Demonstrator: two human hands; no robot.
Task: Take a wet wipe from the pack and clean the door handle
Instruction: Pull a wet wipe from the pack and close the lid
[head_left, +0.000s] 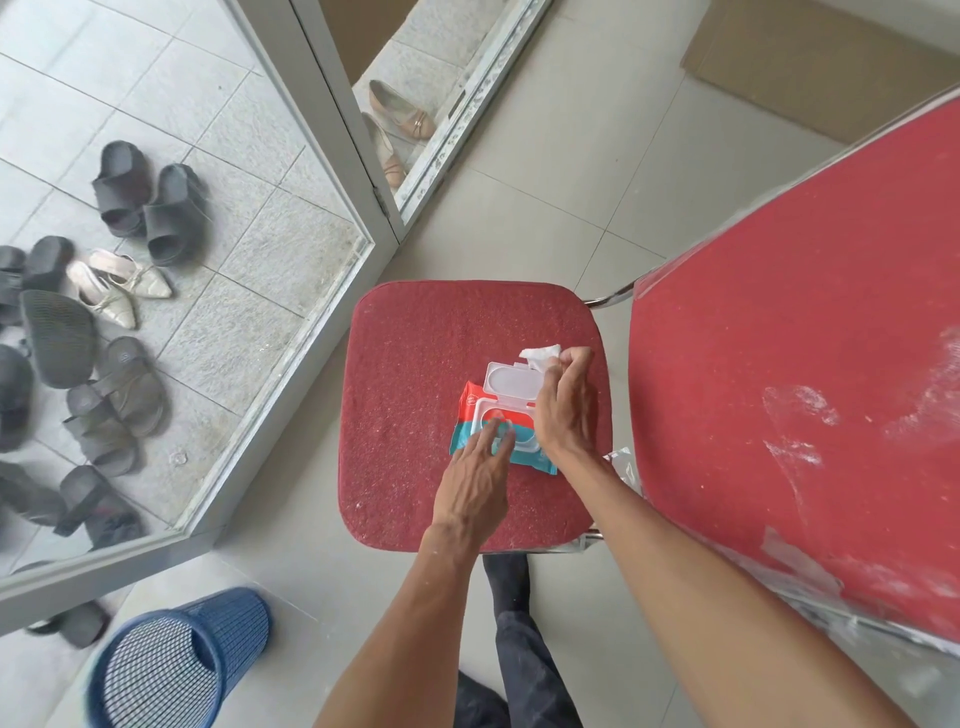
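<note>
A red and teal wet wipe pack (470, 415) lies on the red chair seat (415, 343), its white flip lid (511, 382) standing open. My left hand (475, 473) presses flat on the near end of the pack, fingers spread over the opening. Just above the lid, my right hand (563, 402) pinches a white wet wipe (540, 356) between its fingertips. No door handle shows in this view.
A glass door and its grey frame (358, 156) stand open at the left, with several sandals and shoes on the tiles beyond. A blue mesh bin (176, 660) sits at the lower left. The red chair back (805, 389) rises at the right.
</note>
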